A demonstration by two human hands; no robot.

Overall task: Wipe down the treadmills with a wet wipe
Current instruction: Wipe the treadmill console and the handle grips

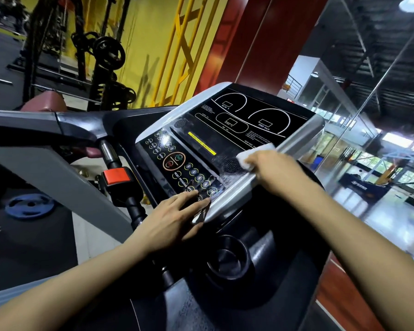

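White and limp, the wet wipe [253,156] sits bunched under our right hand [270,163] at the right edge of the treadmill console [225,130], on the black panel beside the round speaker grille [231,165] and against the silver side rim [237,189]. We judge it light, soft and damp: it will fold and slide easily over the glossy panel, and it wants holding as a wad under the fingers, not by a corner, so it does not trail or tear. Our right grip looks curled over the wipe, pressing it down, though blur hides the exact lie of the fingers. Our left hand [175,216] lies spread and flat on the near end of the button strip [189,173], fingertips [196,192] touching the keys and holding nothing, seemingly bracing us. Wet streaks near the grille suggest that corner is being covered, while the dial markings farther left look dry
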